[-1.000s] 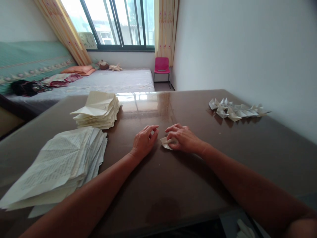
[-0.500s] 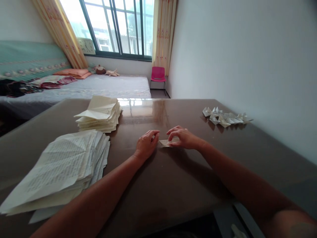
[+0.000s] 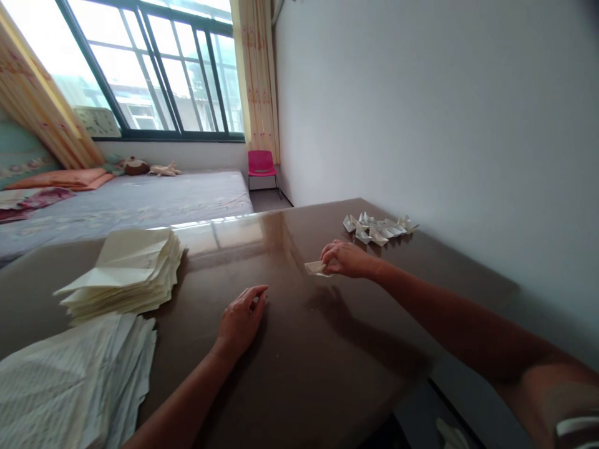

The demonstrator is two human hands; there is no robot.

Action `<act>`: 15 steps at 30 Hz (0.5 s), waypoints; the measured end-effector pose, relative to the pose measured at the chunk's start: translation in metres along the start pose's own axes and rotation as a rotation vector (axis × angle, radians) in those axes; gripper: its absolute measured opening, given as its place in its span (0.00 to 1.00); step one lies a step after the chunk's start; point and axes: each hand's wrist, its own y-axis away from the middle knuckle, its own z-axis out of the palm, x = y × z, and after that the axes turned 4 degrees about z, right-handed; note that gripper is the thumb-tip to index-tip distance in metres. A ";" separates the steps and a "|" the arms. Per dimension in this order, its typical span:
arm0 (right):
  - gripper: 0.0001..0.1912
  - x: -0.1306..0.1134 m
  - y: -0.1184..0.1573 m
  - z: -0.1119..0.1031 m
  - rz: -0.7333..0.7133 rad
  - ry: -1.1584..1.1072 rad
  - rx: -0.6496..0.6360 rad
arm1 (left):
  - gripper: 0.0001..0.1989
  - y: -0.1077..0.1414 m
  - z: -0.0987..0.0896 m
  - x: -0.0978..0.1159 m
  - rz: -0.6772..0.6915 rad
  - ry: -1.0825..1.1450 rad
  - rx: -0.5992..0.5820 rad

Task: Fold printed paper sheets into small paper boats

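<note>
My right hand (image 3: 345,258) is closed on a small folded paper (image 3: 317,268), lifted a little above the brown table (image 3: 299,349); the paper's pale end sticks out to the left of my fingertips. Lower and to the left, my left hand (image 3: 242,319) rests on the table with its fingers curled and thumb and fingertips close together; nothing shows in them. Several folded paper boats (image 3: 378,234) stand in a cluster beyond my right hand, near the wall.
Two stacks lie on the left: cream paper sheets (image 3: 126,265) farther back and printed sheets (image 3: 75,380) nearer. Behind the table are a bed (image 3: 187,196) and a pink chair (image 3: 262,163). A white wall runs along the right.
My right hand has closed on the folded paper and raised it off the table. My left hand is now farther from it. The view has turned to the right.
</note>
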 end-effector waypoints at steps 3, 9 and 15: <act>0.10 0.056 0.006 -0.019 0.156 0.035 -0.001 | 0.18 0.000 -0.002 0.001 -0.014 -0.039 -0.027; 0.13 0.179 0.004 -0.060 0.579 0.138 0.071 | 0.18 -0.003 -0.004 0.006 -0.065 -0.153 -0.048; 0.16 0.264 -0.026 -0.064 0.943 0.227 0.178 | 0.18 -0.009 -0.003 0.007 -0.074 -0.189 -0.083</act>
